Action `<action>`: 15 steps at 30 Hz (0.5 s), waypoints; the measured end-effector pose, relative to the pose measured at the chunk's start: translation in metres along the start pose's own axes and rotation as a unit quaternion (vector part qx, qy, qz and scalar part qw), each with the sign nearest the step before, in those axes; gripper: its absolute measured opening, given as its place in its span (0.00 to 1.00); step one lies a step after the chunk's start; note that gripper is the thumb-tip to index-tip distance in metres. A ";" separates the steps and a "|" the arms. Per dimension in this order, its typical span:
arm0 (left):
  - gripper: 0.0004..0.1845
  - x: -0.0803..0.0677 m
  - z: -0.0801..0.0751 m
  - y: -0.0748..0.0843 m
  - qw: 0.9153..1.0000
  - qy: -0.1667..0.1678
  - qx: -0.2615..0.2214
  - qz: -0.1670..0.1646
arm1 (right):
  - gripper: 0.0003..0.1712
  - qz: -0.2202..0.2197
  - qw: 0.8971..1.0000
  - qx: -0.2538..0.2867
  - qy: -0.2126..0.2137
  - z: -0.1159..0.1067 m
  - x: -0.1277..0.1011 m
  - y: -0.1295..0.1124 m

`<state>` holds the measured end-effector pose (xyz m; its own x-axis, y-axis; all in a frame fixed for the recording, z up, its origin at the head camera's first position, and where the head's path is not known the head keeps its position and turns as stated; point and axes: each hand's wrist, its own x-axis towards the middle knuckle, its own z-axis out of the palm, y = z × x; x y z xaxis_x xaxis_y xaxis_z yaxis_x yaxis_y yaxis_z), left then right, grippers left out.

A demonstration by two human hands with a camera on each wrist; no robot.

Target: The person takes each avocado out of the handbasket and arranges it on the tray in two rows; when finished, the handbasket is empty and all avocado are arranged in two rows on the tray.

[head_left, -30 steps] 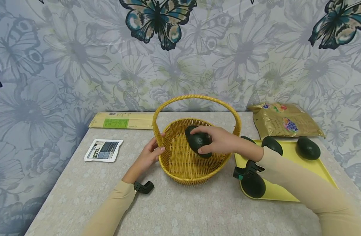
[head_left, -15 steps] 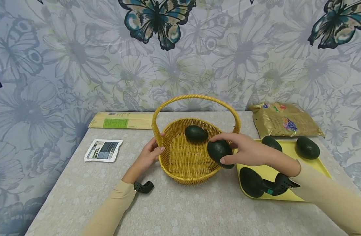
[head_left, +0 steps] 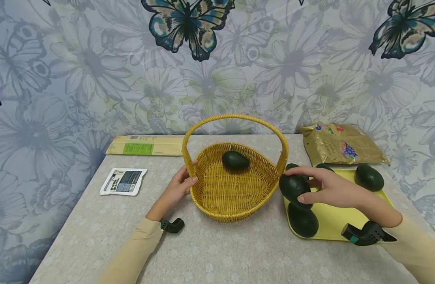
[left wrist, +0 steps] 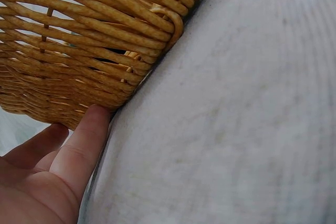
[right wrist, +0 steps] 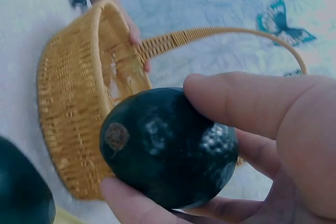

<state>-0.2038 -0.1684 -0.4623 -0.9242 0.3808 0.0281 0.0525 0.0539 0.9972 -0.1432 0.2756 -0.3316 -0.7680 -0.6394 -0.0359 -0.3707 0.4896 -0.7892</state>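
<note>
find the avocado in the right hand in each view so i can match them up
Head: the held avocado is right of centre, over the yellow tray's left edge, beside the wicker basket, gripped by the right hand.
Left wrist: not in it; only the basket wall and the left hand.
Right wrist: centre frame, between the fingers.
Shared landmark: the wicker basket.

Avocados: six, namely one (head_left: 235,161) in the basket (head_left: 217,205), one (head_left: 293,187) held, four on the tray (head_left: 340,225). Baskets: one. Trays: one. Packets: three, namely gold (head_left: 342,145), green-labelled (head_left: 144,145), white (head_left: 123,181).
</note>
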 end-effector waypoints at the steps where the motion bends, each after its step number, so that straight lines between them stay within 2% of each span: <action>1: 0.33 0.000 0.000 0.000 1.000 0.001 0.001 0.000 | 0.33 0.003 1.000 -0.006 0.009 -0.001 -0.003 0.003; 6: 0.33 -0.001 0.001 0.000 1.000 0.003 0.002 -0.003 | 0.35 0.032 0.996 -0.060 0.058 -0.009 -0.017 0.018; 9: 0.33 -0.001 0.000 0.000 1.000 0.003 0.000 -0.003 | 0.36 0.048 0.993 -0.075 0.073 -0.013 -0.025 0.025; 15: 0.33 0.000 0.000 0.001 1.000 0.003 -0.003 -0.004 | 0.36 0.082 0.994 -0.021 0.076 -0.018 -0.037 0.036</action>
<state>-0.2035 -0.1683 -0.4615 -0.9267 0.3751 0.0212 0.0438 0.0518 0.9977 -0.1375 0.3279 -0.3474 -0.8883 -0.4545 -0.0664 -0.2539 0.6062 -0.7537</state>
